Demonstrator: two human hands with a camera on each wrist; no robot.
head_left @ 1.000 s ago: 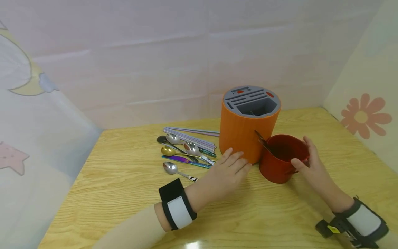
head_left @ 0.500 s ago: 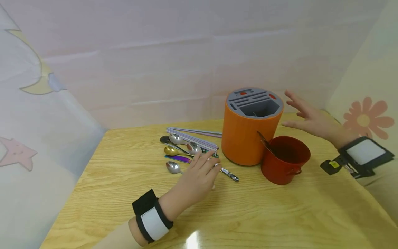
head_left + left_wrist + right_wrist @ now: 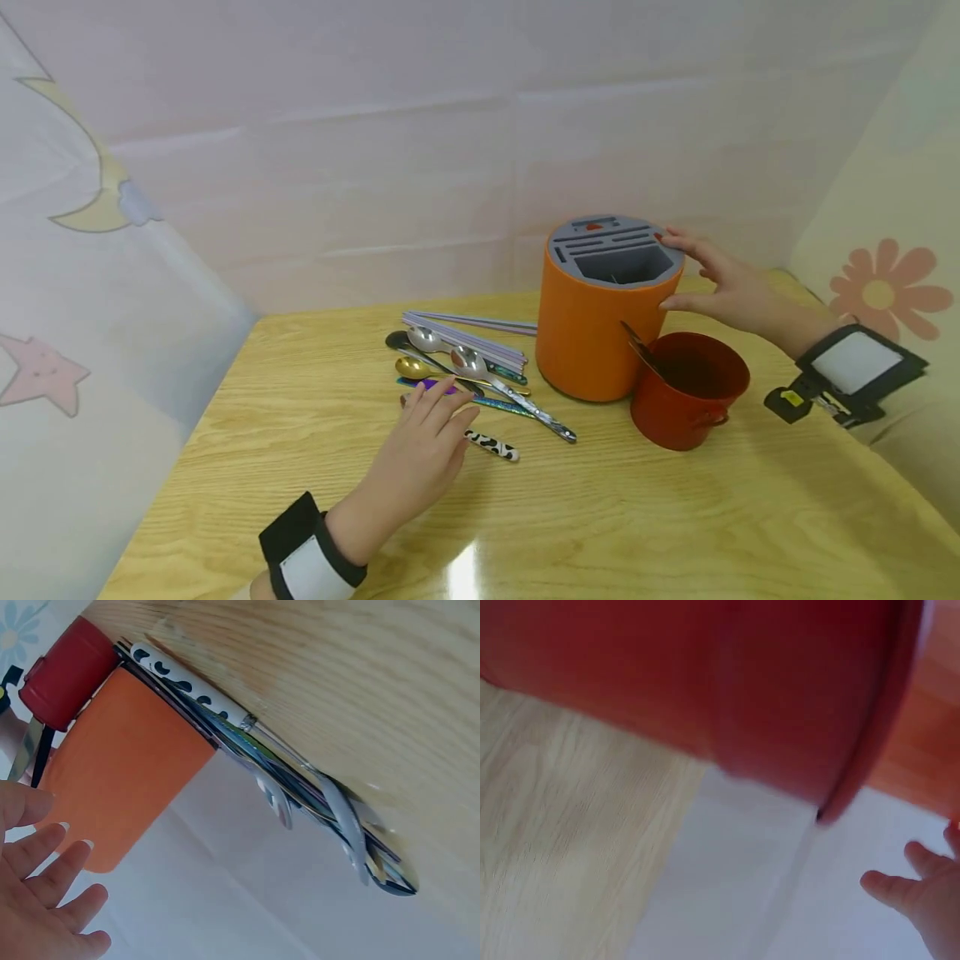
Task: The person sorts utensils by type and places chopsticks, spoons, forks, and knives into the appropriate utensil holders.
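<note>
Since half a second ago the right hand (image 3: 731,283) has been brought from the air onto the orange holder (image 3: 596,333): its fingers are spread, with fingertips laid on the grey top rim and the thumb against the side wall, nothing being clasped. The left hand (image 3: 420,454) has been drawn back toward the near edge of the table (image 3: 675,517), uncovering the black-and-white patterned spoon handle (image 3: 491,445); its fingers are straight and hold nothing, their tips lying over that spoon's bowl. The spoon lies flat left of the table's middle, long axis across the table, handle pointing right and slightly nearward. The holder stands upright near the far edge, the red cup (image 3: 686,400) just beside it.
</note>
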